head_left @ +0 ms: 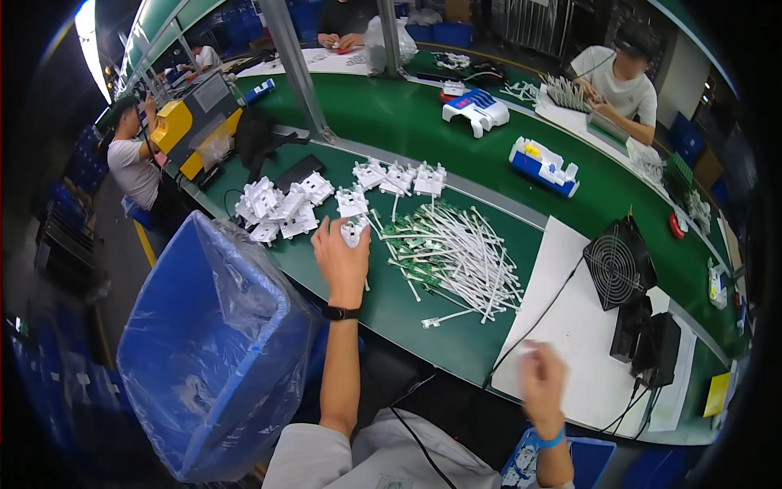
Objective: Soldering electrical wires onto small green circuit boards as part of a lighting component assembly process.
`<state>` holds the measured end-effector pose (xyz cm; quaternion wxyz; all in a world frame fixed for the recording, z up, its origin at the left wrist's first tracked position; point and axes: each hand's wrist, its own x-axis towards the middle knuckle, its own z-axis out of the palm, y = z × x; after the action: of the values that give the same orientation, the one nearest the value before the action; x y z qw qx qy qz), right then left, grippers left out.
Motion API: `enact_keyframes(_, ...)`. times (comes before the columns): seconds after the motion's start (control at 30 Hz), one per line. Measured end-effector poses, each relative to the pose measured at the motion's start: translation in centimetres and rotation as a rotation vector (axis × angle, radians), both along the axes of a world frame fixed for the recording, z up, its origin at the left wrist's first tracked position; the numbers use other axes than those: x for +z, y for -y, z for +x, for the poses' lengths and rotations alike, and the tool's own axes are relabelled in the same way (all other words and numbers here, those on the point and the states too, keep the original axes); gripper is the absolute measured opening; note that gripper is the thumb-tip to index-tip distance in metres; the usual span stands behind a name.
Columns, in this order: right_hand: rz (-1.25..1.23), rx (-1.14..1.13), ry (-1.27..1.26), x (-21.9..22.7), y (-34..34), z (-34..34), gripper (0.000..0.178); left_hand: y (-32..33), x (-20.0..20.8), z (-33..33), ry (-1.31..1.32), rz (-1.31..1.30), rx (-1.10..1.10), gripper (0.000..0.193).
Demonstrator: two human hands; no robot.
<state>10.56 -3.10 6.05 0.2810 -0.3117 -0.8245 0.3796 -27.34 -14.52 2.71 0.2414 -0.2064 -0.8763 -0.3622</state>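
Note:
My left hand [340, 259], with a dark watch on its wrist, is closed round a white plastic housing [353, 233] at the near side of the green bench. Just beyond it sits another white housing [351, 200]. More such housings [277, 208] lie heaped to the left, and several [399, 177] stand in a row farther back. Right of my left hand spreads a pile of white cables with small green circuit boards [460, 257]. My right hand [542, 379], a blue band at its wrist, hangs over the white sheet's near edge; motion smears its fingers.
A large blue bin with a clear liner [208, 342] stands at the left against the bench. A black fan [619, 261] and black adapters [656, 350] occupy the white sheet [562, 318]. Past the metal rail, a conveyor [391, 114] carries blue-and-white plastic shells [544, 167]. Other people work around it.

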Motion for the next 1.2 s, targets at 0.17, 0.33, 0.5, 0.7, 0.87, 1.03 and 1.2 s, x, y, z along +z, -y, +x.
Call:
enact_keyframes(0.17, 0.174, 0.448, -0.045, 1.6, 3.8, -16.6, 0.027, -4.2, 4.4, -7.6, -0.033, 0.060, 0.002, 0.044)
enact_keyframes(0.33, 0.544, 0.336, -0.156, -2.0, 2.6, -30.6, 0.024, -5.2, 5.4, -15.5, 0.125, -0.391, 0.123, 0.039)
enact_keyframes(0.5, 0.800, 0.160, 0.034, -5.4, 0.9, -36.1, 0.018, 0.0, 2.1, -21.2, 0.179, -0.797, -0.133, 0.064)
enact_keyframes(0.7, 0.707, 0.110, 0.050, -6.1, 0.1, -38.6, 0.019, 1.5, 1.5, -22.1, 0.112, -0.830, -0.149, 0.071)
enact_keyframes(0.87, 0.522, 0.094, 0.042, -5.2, -0.7, -38.5, 0.008, 0.2, 1.8, -21.4, 0.150, -0.795, -0.113, 0.105)
enact_keyframes(1.03, -0.169, -0.062, -0.455, -3.9, -3.0, -37.6, 0.014, -1.2, 3.1, -20.0, 0.036, -0.634, -0.205, 0.113)
enact_keyframes(1.2, -0.494, -0.016, -0.871, -1.2, -4.7, -35.3, 0.015, -1.9, 3.8, -19.1, 0.050, -0.268, -0.294, 0.103)
